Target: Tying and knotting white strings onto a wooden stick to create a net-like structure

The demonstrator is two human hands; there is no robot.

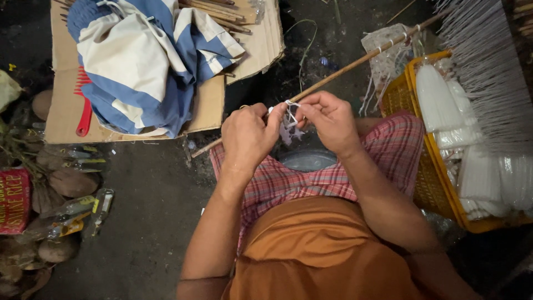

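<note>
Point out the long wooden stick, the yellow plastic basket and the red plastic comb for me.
Long wooden stick (355,62), head view, on its bare shaft right of the hands.
Yellow plastic basket (410,75), head view, on its near rim corner.
Red plastic comb (84,119), head view, on its handle.

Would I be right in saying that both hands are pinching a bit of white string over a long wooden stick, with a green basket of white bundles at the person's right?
Not quite: the basket is yellow, not green, as the head view shows. The rest stands: the left hand and right hand pinch the white string over the long wooden stick, and the basket of white bundles sits at the person's right.
</note>
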